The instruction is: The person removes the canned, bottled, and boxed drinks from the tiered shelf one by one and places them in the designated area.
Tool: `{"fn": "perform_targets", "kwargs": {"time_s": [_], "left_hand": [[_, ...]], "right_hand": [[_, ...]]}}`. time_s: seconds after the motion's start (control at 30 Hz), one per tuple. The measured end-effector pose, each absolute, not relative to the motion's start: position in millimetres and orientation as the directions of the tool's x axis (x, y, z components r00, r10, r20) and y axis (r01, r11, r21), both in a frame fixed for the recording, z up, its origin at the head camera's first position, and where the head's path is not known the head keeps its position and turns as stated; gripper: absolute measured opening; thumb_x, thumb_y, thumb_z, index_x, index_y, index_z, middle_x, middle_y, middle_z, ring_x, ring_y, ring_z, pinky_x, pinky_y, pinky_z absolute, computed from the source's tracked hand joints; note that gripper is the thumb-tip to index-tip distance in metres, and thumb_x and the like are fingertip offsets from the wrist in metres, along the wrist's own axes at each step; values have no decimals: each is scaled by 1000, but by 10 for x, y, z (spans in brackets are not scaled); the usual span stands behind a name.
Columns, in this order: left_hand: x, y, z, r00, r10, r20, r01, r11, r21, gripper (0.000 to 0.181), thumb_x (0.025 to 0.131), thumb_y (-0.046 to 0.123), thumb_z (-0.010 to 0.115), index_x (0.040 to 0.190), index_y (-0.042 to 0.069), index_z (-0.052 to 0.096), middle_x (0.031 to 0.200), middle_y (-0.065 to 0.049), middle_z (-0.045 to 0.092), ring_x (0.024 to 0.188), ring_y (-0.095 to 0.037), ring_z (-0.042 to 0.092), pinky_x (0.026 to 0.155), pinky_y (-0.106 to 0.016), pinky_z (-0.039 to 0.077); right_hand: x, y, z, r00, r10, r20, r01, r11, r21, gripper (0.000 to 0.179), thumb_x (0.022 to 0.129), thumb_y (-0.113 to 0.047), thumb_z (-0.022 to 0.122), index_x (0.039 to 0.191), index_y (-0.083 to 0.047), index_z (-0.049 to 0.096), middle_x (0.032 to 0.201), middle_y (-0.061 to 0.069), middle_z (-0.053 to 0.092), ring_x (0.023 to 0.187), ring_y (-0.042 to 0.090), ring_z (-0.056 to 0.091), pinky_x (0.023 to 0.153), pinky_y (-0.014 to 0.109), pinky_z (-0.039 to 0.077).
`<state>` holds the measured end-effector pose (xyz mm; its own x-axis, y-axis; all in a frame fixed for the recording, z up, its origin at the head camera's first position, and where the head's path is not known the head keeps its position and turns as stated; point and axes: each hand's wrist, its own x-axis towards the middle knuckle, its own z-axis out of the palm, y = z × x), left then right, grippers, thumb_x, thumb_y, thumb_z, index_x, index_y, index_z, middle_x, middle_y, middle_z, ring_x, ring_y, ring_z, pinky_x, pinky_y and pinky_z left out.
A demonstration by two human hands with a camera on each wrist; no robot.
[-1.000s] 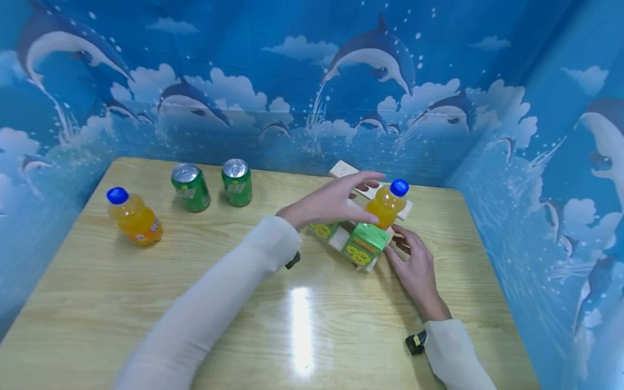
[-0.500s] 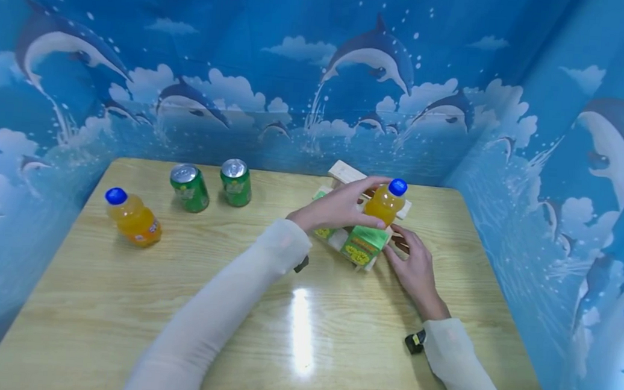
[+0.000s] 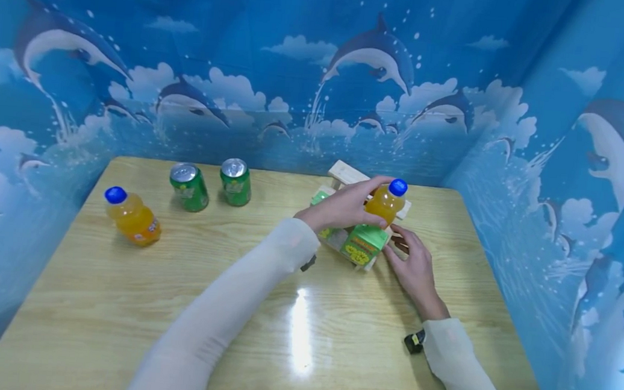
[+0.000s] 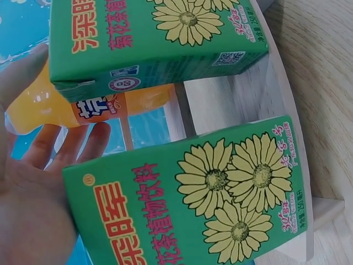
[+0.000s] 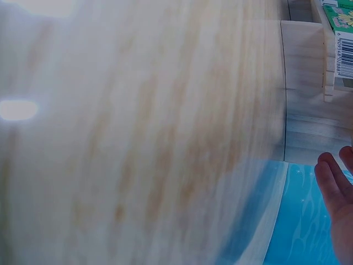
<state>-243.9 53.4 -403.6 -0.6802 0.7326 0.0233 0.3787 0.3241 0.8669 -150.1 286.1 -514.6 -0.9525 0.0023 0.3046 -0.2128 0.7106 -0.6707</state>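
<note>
In the head view, a small wooden rack (image 3: 348,172) holds green drink cartons printed with yellow flowers. My left hand (image 3: 342,208) reaches over them and grips an orange soda bottle (image 3: 384,204) with a blue cap, standing at the rack's right part. The left wrist view shows the thumb on one side of the bottle (image 4: 41,110) and the fingers behind it. Two cartons, a lower carton (image 4: 187,204) and an upper carton (image 4: 160,44), stand in front. My right hand (image 3: 414,268) is at the rack's right end, fingertips close to the wooden side panel (image 5: 309,94).
Two green cans, a left can (image 3: 190,187) and a right can (image 3: 235,182), stand at the back left of the wooden table (image 3: 236,347). Another orange soda bottle (image 3: 133,217) is at far left. A blue dolphin-print curtain (image 3: 278,53) encloses the table's back and sides.
My left hand has moved slightly right and closed its thumb and fingers around the orange soda bottle. My right hand stays in place by the rack.
</note>
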Motion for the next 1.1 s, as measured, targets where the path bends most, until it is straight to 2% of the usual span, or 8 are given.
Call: {"fn": "perform_targets", "kwargs": {"time_s": [0.77, 1.1], "left_hand": [[-2406, 543, -4038, -720, 691, 66, 382, 315, 869, 78, 102, 25, 80, 168, 33, 38, 157, -4, 59, 144, -27, 59, 118, -51, 54], [-2388, 540, -3942, -737, 672, 78, 367, 300, 881, 77, 102, 28, 80, 168, 36, 39, 155, 1, 60, 142, -21, 59, 110, -42, 60]], "right_hand": [[-1485, 2860, -5132, -957, 1, 289, -204, 705, -679, 50, 102, -14, 79, 149, -6, 63, 141, 22, 68, 121, 44, 73, 104, 56, 62], [-1491, 2870, -5137, -958, -2, 287, -205, 703, -681, 51, 102, -14, 79, 149, -5, 62, 142, 22, 67, 121, 44, 73, 104, 56, 62]]}}
